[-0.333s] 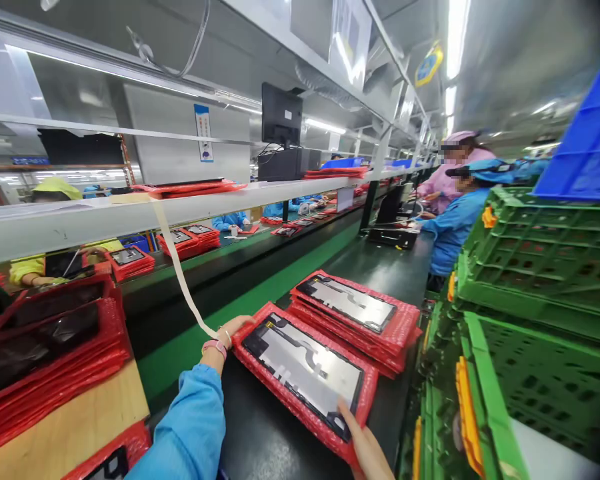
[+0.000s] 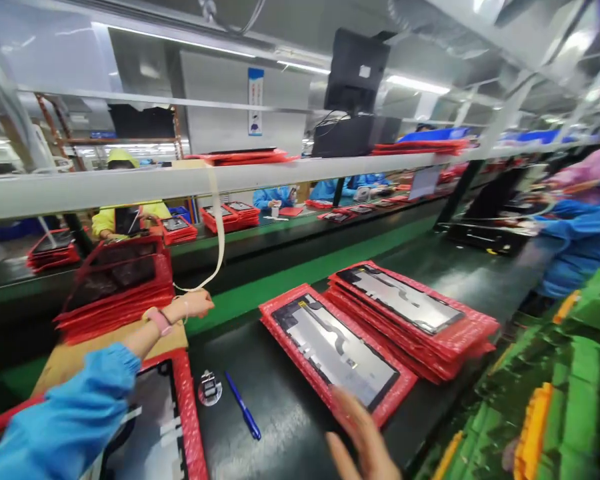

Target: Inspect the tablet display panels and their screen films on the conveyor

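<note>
My left hand (image 2: 193,305), with a pink band and a pale strap (image 2: 219,227) at the wrist, hovers with fingers curled together. Nothing shows in it. Below lies a flat panel (image 2: 155,420) on red bubble wrap, half covered by my sleeve. My right hand (image 2: 363,437) has thumb and fingers apart, at the near edge of a grey-and-black tablet-like screen panel (image 2: 337,350) on a red bubble-wrap sleeve (image 2: 293,297). Whether the fingertips touch it I cannot tell. Against it leans a stack of similar panels in red bubble wrap (image 2: 405,297).
On the dark bench lie a blue pen (image 2: 243,407) and a small round clear item (image 2: 210,389). A stack of red sleeves (image 2: 120,287) stands left on a wooden board. Green crates (image 2: 570,393) line the right. A co-worker's blue sleeve (image 2: 580,233) is at far right.
My view has turned left. My left hand has let go of the panel's sleeve and moved left, away from it. My right hand has stayed near the panel's near edge, its fingers now spread.
</note>
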{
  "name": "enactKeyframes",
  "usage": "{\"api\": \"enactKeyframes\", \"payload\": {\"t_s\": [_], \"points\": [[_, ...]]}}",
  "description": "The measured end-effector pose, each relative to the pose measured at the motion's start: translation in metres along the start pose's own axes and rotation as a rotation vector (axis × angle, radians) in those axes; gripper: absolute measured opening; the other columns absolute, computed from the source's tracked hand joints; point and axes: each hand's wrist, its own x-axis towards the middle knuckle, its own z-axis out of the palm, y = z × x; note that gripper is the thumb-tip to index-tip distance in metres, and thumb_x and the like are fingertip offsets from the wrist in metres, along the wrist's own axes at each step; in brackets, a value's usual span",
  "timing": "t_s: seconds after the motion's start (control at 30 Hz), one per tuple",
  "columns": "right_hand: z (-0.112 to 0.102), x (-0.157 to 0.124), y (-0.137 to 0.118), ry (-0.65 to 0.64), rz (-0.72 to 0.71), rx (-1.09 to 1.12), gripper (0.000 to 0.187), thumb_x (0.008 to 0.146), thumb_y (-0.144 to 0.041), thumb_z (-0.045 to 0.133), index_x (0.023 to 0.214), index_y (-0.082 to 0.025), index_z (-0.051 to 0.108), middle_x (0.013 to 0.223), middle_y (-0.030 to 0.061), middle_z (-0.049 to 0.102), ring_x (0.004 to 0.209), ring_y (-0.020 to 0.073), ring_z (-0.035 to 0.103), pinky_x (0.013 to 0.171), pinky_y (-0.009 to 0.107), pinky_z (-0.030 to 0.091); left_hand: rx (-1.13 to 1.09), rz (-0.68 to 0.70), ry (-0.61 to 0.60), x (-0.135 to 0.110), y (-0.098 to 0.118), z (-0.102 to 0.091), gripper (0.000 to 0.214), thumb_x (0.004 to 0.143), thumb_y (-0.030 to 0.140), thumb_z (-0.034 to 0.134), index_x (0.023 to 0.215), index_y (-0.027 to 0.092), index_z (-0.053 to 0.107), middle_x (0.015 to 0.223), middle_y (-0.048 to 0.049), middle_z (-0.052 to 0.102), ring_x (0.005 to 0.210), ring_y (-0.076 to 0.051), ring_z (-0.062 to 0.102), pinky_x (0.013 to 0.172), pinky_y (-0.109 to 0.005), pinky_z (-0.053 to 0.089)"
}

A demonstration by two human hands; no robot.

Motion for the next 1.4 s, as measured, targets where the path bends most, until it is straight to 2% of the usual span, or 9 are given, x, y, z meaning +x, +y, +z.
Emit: {"api": "enactKeyframes", "payload": {"t_s": [0.13,0.27,0.4,0.63,0.77,0.93,1.1,1.3,1.4], "points": [[0.08,0.01,-0.033,-0.596,-0.163,-0.596,0.034,0.085,-0.021,0.053,0.119,-0.021,0.062,0.115,0.0096,0.069,0.106,0.0249,0.065,0.091,0.033,0.052,0.286,-0.003,0.201,-0.091,-0.046,-0.066,0.013,0.087,0.027,0.06,0.086,0.014,0.06,0.085,-0.0009,0.061,0.072,-0.013,0.058,0.066,-0.03,0.05],[0.133,0.02,-0.04,-0.655,-0.193,-0.741,0.04,0.08,-0.013,0.054,0.12,-0.013,0.061,0.108,0.0199,0.068,0.096,0.0377,0.067,0.079,0.047,0.052,0.43,-0.025,0.404,-0.188,-0.102,-0.089,0.025,0.081,0.015,0.064,0.06,0.016,0.05,0.054,0.0077,0.047,0.055,-0.011,0.049,0.06,-0.026,0.041],[0.147,0.025,-0.027,-0.711,-0.207,-0.736,0.052,0.072,-0.003,0.052,0.123,-0.012,0.058,0.1,0.0208,0.069,0.083,0.0378,0.07,0.072,0.046,0.05,0.386,-0.133,0.513,-0.237,-0.153,-0.076,0.023,0.08,0.011,0.064,0.062,0.017,0.049,0.051,0.0094,0.046,0.05,-0.01,0.048,0.056,-0.024,0.04],[0.135,0.047,-0.018,-0.848,-0.057,-0.446,0.042,0.063,-0.016,0.051,0.1,-0.024,0.069,0.05,-0.0058,0.051,0.048,0.0192,0.061,0.052,0.028,0.045,0.115,-0.311,0.424,-0.241,-0.175,-0.075,0.014,0.087,0.027,0.06,0.085,0.014,0.059,0.07,0.0029,0.058,0.054,-0.009,0.053,0.051,-0.025,0.047],[0.118,0.055,-0.033,-0.882,0.085,-0.193,0.044,0.066,-0.036,0.046,0.1,-0.022,0.069,0.06,-0.0032,0.055,0.055,0.0197,0.065,0.052,0.029,0.048,-0.076,-0.19,0.393,-0.241,-0.155,-0.071,0.019,0.089,0.032,0.057,0.084,0.014,0.059,0.074,0.0017,0.058,0.058,-0.01,0.054,0.054,-0.025,0.047],[0.096,0.057,-0.069,-0.968,0.369,0.405,0.044,0.064,-0.039,0.066,0.104,-0.02,0.067,0.083,0.0051,0.071,0.074,0.0219,0.07,0.067,0.032,0.051,-0.303,0.057,0.384,-0.239,-0.13,-0.047,0.008,0.081,0.019,0.058,0.086,0.014,0.059,0.07,0.0015,0.058,0.057,-0.01,0.052,0.053,-0.023,0.042],[0.096,0.055,-0.111,-0.984,0.226,0.396,0.04,0.057,-0.032,0.081,0.089,-0.02,0.06,0.076,0.0055,0.074,0.075,0.0226,0.069,0.074,0.035,0.049,-0.4,0.262,0.418,-0.235,-0.103,-0.052,0.04,0.051,0.013,0.053,0.089,0.013,0.065,0.073,-0.0011,0.065,0.06,-0.015,0.056,0.052,-0.023,0.04],[0.103,0.047,-0.156,-0.73,-0.009,0.539,0.041,0.077,-0.056,0.065,0.067,-0.023,0.042,0.037,-0.0082,0.05,0.038,0.0086,0.039,0.044,0.021,0.033,-0.42,0.443,0.61,-0.231,-0.073,-0.075,0.047,0.056,0.028,0.069,0.101,0.014,0.064,0.085,-0.0004,0.069,0.08,-0.019,0.061,0.066,-0.024,0.045],[0.114,0.036,-0.174,-0.766,-0.047,0.67,0.045,0.083,-0.066,0.047,0.077,-0.022,0.051,0.042,-0.0059,0.053,0.037,0.0091,0.038,0.041,0.021,0.032,-0.429,0.497,0.668,-0.233,-0.074,-0.072,0.053,0.061,0.037,0.074,0.108,0.016,0.063,0.114,-0.0039,0.067,0.109,-0.025,0.058,0.083,-0.026,0.045]]}}
